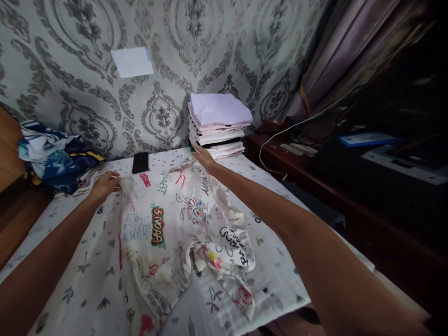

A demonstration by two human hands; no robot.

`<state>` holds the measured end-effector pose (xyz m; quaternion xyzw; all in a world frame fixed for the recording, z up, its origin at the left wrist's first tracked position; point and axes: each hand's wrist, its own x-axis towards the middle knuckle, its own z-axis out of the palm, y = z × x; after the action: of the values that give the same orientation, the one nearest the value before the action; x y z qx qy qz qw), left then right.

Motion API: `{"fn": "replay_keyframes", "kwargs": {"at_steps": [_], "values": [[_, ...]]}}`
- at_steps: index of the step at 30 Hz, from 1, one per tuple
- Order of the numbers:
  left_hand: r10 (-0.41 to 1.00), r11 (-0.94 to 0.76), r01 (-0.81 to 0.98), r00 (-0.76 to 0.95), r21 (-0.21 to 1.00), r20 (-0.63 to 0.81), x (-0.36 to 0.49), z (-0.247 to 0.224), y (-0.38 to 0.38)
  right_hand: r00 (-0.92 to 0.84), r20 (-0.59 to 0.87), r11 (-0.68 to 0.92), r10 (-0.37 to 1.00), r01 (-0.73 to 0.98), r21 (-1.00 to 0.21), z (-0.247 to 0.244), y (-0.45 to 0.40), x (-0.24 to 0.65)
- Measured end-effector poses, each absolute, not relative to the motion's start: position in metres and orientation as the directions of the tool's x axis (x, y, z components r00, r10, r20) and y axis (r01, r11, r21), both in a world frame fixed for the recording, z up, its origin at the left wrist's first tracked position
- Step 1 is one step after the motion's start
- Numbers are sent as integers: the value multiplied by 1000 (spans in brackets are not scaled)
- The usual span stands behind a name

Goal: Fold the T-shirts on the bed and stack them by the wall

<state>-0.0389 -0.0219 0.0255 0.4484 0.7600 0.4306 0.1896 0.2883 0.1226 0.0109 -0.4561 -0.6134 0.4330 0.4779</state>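
At the far edge of a white marked garment (178, 228), two bare hands are set well apart, one toward each side. The left hand (106, 184) reaches the far left corner, fingertips at the cloth. The right hand (204, 157) extends to the far right portion, fingers pointing away from the body. Whether either hand clamps the fabric or only rests on it is not clear from this view.

The garment lies spread, with creases, on a patterned sheet (280, 252) between the two forearms. Its surface carries handwriting, drawings and a block of red-and-green-bordered lettering; a sleeve-like section extends to the lower right.

Beyond the garment, a black phone (140, 163) lies on the sheet near the left hand. A stack of folded clothes (220, 112), lilac on top, stands just beside the right hand. A loose heap of clothes (52, 158) sits at the far left. Behind, a damask-patterned wall (238, 42) bears a white paper (132, 62). At right, a white cable (301, 122) crosses above dark red furniture (261, 149).
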Motion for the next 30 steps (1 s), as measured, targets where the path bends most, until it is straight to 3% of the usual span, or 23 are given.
{"fn": "replay_keyframes", "kwargs": {"at_steps": [3,5,7,9,12,14,18,22,27,30], "values": [[858,286,558,-511,779,52,-33,12,-41,-120,167,192,979,249,-949,-11,102,312],[896,241,662,-433,710,99,-25,8,-68,-98,153,177,983,317,-932,-21,76,341],[949,109,803,-260,586,179,-12,6,-107,-72,149,165,986,401,-901,-26,39,374],[975,-62,875,-50,479,218,6,4,-156,-55,177,174,983,609,-774,-29,-7,404],[970,-239,860,229,450,79,39,-2,-230,-89,102,134,991,752,-645,-30,-83,432],[940,-328,851,339,409,49,58,-8,-264,-122,68,138,990,767,-627,-28,-128,438],[930,-363,877,362,315,63,83,-17,-286,-168,85,184,982,767,-614,-26,-180,428],[933,-330,875,359,353,-20,84,-1,-281,-251,71,236,965,724,-649,-21,-193,414],[878,-254,885,380,390,-290,34,48,-278,-257,27,194,966,651,-734,-9,-192,422],[829,-184,927,325,326,-455,17,78,-255,-174,-56,43,983,516,-855,-8,-177,430]]}}
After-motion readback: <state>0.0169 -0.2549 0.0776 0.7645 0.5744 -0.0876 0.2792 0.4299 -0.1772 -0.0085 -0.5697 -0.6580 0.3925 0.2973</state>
